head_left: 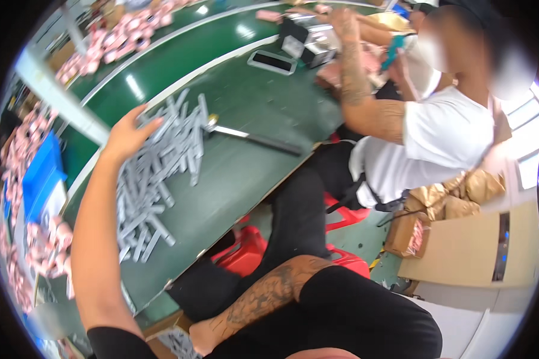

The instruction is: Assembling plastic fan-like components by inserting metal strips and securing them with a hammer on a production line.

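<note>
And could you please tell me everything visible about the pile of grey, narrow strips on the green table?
The pile of grey, narrow strips lies loose on the green tabletop. Its straight, stiff-looking pieces cross at many angles, some spread out at the near end. They look like plastic or metal; I cannot tell which. The bare left hand is open at the pile's left edge; contact is unclear. Beside it lies a black-handled silver tool.
</note>
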A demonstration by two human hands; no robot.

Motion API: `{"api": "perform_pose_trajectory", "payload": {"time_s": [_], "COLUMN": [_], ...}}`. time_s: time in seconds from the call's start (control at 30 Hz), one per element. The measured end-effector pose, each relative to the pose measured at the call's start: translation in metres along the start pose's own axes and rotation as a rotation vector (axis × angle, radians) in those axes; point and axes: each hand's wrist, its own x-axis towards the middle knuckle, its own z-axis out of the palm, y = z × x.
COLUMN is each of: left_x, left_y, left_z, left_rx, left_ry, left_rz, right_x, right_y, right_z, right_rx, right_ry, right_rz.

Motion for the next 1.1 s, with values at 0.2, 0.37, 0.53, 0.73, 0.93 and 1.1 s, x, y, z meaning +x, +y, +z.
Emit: {"api": "perform_pose_trajectory", "payload": {"time_s": [0.2,0.37,0.53,0.73,0.93,1.1], "left_x": [-0.191,-0.509,-0.639,-0.641,-0.668,-0.681], "left_y": [0.041,0.023,0.056,0.038,-0.005,-0.071], "left_z": [-0.032,-0.013,0.093,0.146,0.141,0.143], "left_rx": [-0.061,0.142,-0.557,0.031,-0.024,-0.036], "left_ry": [0.287,0.328,0.225,-0.075,0.138,0.046], "left_rz": [0.213,-0.106,-0.981,-0.972,-0.936,-1.067], "right_x": [-0.015,0.002,0.005,-0.002,0.018,0.077], "right_y": [0.019,0.022,0.026,0.036,0.034,0.071], "right_z": [-0.045,-0.051,-0.002,-0.006,-0.051,-0.164], "right_rx": [-0.013,0.103,0.183,-0.054,-0.058,-0.284], "right_ry": [-0.14,-0.216,0.006,-0.178,0.019,0.281], "right_rz": [-0.02,-0.224,-0.153,-0.142,-0.104,-0.058]}}
